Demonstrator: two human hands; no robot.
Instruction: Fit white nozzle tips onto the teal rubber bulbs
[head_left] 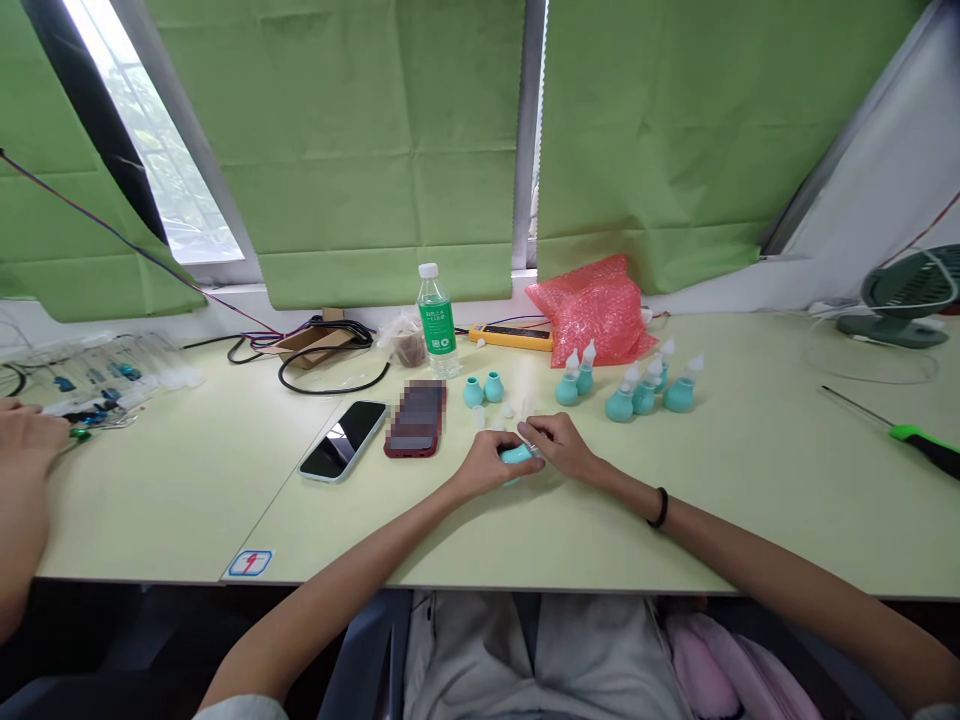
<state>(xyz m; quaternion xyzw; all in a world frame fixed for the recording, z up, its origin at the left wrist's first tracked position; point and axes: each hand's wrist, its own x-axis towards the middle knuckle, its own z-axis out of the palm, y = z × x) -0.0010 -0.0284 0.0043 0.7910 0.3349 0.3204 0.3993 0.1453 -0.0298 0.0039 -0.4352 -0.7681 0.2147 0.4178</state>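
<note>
My left hand (486,464) is closed around a teal squeeze bulb (516,455), which lies tilted just above the table. At the bulb's neck, my right hand (561,446) pinches a small clear piece (534,450), partly hidden by the fingers. Beyond my hands stand two teal bulbs without tips, one of them the left bulb (472,392). A few small whitish parts, such as a cap-like piece (478,416), lie near them. To the right, several teal bulbs with pointed translucent tips stand upright, among them a bulb (679,395) at the group's right end.
Left of my hands lie a white-edged phone (343,441) and a red-cased phone (415,420). Behind are a water bottle (437,325), a yellow tool (511,338) and a pink bubble-wrap bag (596,312). A screwdriver (904,432) lies right; another person's hand (30,440) is far left.
</note>
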